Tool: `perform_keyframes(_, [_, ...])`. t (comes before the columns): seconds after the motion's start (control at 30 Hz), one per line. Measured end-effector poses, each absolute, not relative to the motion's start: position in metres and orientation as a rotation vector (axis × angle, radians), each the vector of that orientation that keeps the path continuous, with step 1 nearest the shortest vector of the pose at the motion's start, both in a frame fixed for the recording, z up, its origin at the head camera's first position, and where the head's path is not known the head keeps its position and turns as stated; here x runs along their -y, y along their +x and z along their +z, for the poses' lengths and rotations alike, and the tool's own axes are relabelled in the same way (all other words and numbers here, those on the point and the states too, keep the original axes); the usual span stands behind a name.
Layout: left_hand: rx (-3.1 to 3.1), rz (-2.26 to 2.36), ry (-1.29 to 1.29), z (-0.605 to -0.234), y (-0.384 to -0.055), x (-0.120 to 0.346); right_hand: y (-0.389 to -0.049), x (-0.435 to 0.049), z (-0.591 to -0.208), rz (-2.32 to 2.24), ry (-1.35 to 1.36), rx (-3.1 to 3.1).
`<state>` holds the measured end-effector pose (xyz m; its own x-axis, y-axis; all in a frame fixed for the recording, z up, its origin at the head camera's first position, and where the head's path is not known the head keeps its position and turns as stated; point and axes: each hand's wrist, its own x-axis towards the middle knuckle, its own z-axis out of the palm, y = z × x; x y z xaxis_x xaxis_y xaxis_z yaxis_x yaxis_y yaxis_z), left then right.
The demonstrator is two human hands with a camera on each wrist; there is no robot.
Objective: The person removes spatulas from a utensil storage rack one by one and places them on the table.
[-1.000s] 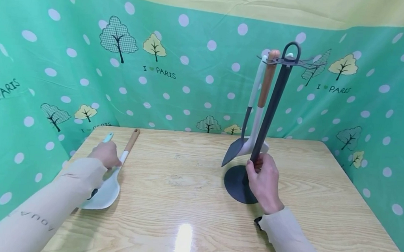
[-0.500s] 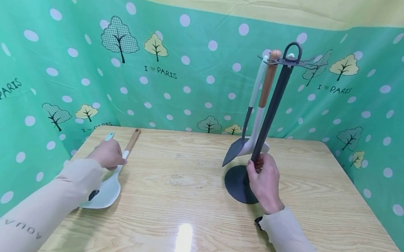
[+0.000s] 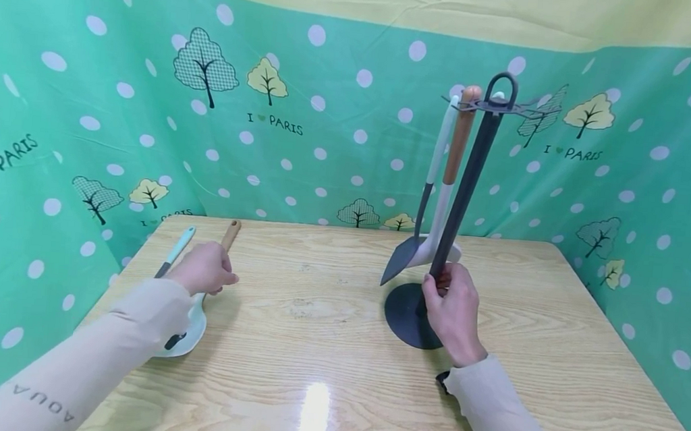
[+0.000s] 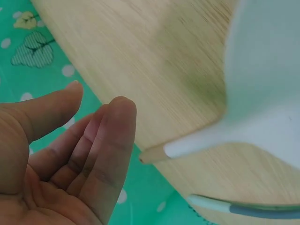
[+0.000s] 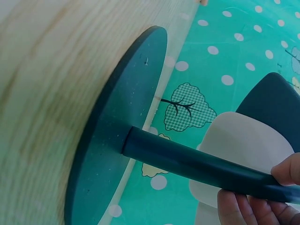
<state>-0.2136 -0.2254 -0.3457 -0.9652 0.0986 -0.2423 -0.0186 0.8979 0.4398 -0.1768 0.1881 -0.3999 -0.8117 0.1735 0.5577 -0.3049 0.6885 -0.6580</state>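
My left hand (image 3: 206,269) hovers over a white spatula with a wooden handle (image 3: 231,233) lying on the table at the left. In the left wrist view its thumb and fingers (image 4: 110,150) are apart, with nothing between them, and the spatula's white head (image 4: 267,84) lies beyond. Beside it lies a utensil with a mint handle (image 3: 181,244) and grey neck, partly hidden by my arm. My right hand (image 3: 453,312) grips the black pole of a utensil stand (image 3: 466,184) low down, above its round base (image 5: 117,126).
From the stand's hooked top hang a dark turner (image 3: 402,257) with a mint handle and a white utensil with a wooden handle (image 3: 459,147). The wooden table (image 3: 291,292) ends at a green dotted cloth (image 3: 327,139) behind and at both sides.
My left hand has moved right and slightly away, from between the two utensils to over the white spatula's handle, uncovering more of the mint handle. The right hand and stand have stayed put.
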Motion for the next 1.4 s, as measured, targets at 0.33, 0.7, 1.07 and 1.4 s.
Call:
perform_keyframes(0.33, [-2.861, 0.735, 0.187, -0.345, -0.211, 0.207, -0.176, -0.188, -0.399, 1.047, 0.084, 2.317])
perform_keyframes(0.7, [-2.866, 0.713, 0.251, -0.348, -0.197, 0.188, -0.176, -0.188, -0.400, 1.041, 0.081, 2.323])
perform_keyframes(1.07, [-2.810, 0.798, 0.251, -0.352, -0.191, 0.175, -0.176, -0.188, -0.399, 1.046, 0.083, 2.320])
perform_keyframes(1.4, [-2.764, 0.912, 0.222, -0.355, -0.187, 0.164, -0.176, -0.188, -0.398, 1.042, 0.081, 2.319])
